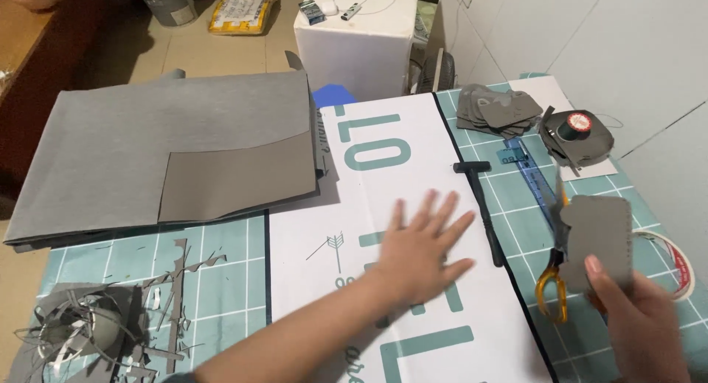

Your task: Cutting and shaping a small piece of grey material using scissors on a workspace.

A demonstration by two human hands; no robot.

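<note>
Fingers spread wide, the left hand lay flat on the white printed sheet in the middle of the counter. At the near right, the right hand held up a grey cut-out piece together with orange-handled scissors. A black T-shaped tool lay just right of the left hand. Large grey sheets covered the far left.
</note>
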